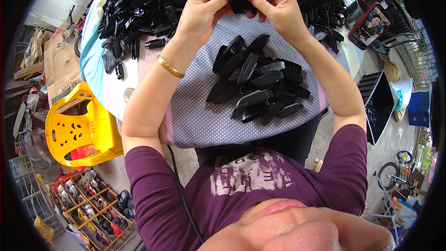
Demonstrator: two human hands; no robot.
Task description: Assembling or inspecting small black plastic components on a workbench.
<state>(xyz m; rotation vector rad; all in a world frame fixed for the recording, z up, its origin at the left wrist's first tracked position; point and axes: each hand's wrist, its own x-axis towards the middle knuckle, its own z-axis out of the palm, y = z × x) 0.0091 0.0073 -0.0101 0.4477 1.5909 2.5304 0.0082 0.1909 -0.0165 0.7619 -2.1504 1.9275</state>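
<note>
At the far side of the table, my left hand (pixel 202 16) and my right hand (pixel 280 14) pinch a small black plastic part (pixel 240 3) between thumbs and index fingers. Tan tape wraps both index fingertips. The exact kind of the part cannot be made out against the dark heap behind it. Nearer to me, a loose pile of similar long, rounded black plastic pieces (pixel 267 78) lies on a grey dotted cloth (pixel 197 123) with a pink border. Beyond my hands spreads a big heap of black plastic parts (pixel 148 2).
Left of the table stands a yellow plastic chair (pixel 104 132), with a shoe rack (pixel 88 207) lower down. At the right edge, a phone (pixel 370 26) in a red case shows a person. A black bin (pixel 380 107) sits below it. A black cable (pixel 180 188) runs beside my torso.
</note>
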